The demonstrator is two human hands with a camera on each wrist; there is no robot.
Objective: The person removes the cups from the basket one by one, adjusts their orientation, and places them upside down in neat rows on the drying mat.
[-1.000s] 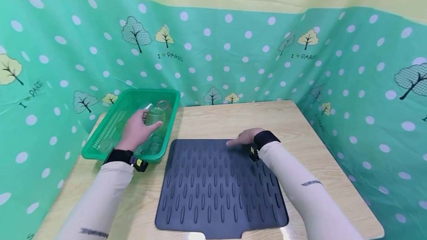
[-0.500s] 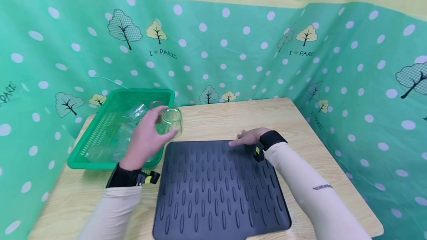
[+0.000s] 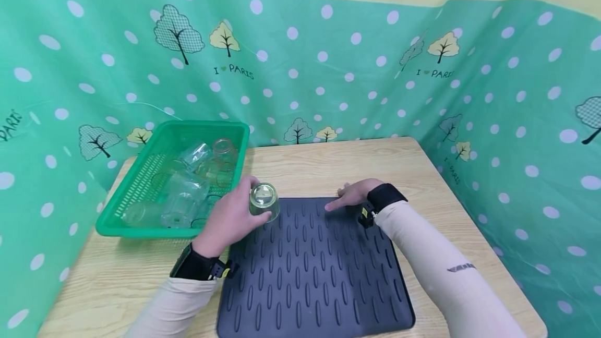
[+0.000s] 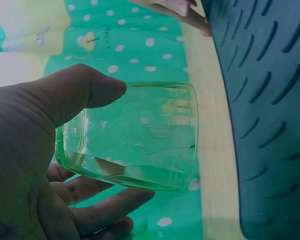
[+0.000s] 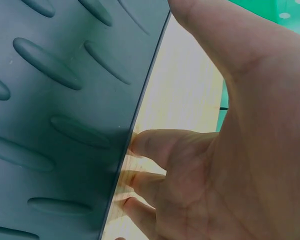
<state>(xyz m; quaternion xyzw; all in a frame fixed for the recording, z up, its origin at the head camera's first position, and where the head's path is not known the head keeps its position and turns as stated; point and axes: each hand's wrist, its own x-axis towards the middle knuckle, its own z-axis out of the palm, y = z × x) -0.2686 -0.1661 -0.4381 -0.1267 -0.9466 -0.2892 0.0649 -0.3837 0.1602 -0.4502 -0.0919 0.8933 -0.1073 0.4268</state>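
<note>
My left hand (image 3: 232,220) grips a green-tinted drinking glass (image 3: 264,203) between thumb and fingers. The glass is upside down, base up, over the far left corner of a dark ridged mat (image 3: 300,275). In the left wrist view, the rim of the glass (image 4: 135,135) points toward the mat and nothing is inside it. My right hand (image 3: 358,193) rests at the mat's far edge. Its thumb lies over the mat, while the fingers (image 5: 177,150) touch the wooden tabletop at the edge in the right wrist view.
Left of the mat stands a green plastic basket (image 3: 141,232) with several clear glasses (image 3: 180,205) lying in it. The light wooden table (image 3: 291,168) extends behind and right of the mat. A green dotted curtain (image 3: 324,87) hangs around the back and sides.
My left hand has lifted the glass out of the basket and carried it right and nearer, to above the mat's corner, tipping its base up. My right hand stays at the mat's far edge.
</note>
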